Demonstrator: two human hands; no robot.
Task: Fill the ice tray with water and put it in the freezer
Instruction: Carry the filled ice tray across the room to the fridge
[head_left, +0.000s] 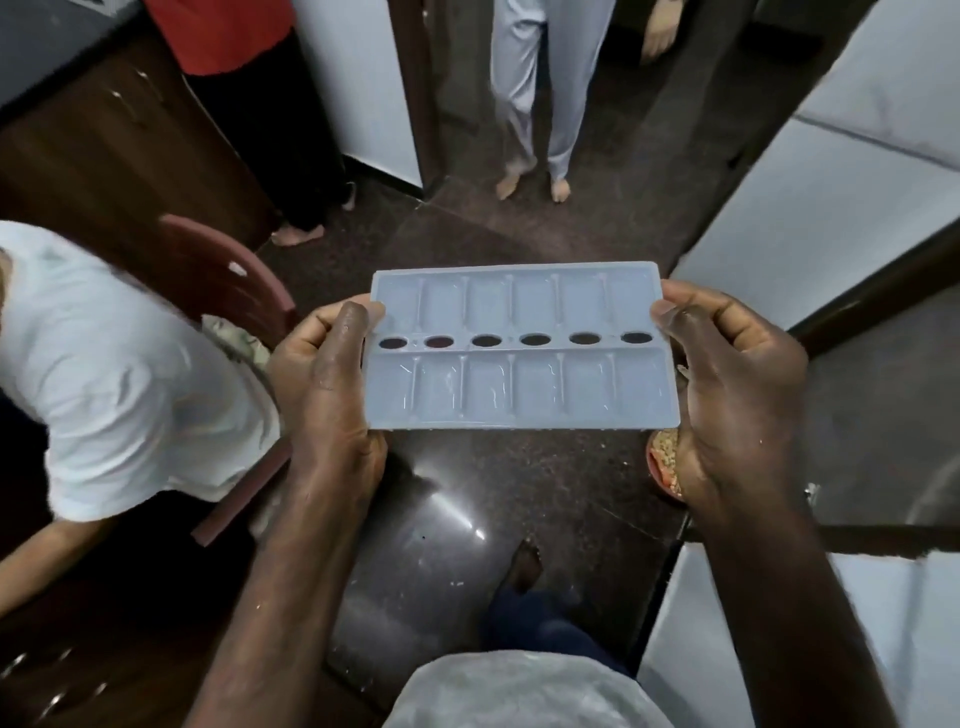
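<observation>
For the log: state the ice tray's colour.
The ice tray is pale, translucent blue; the head view shows it best.

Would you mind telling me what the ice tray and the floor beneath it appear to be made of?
Ice tray: pale blue translucent plastic, probably; glossy, thin moulded walls. Floor: dark speckled polished stone, likely granite; it mirrors a light.

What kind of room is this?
Probably a home kitchen. There are dark wood cabinets with handles, a shiny stone floor and an ice tray. The white panels may be a fridge, but that's unclear.
</observation>
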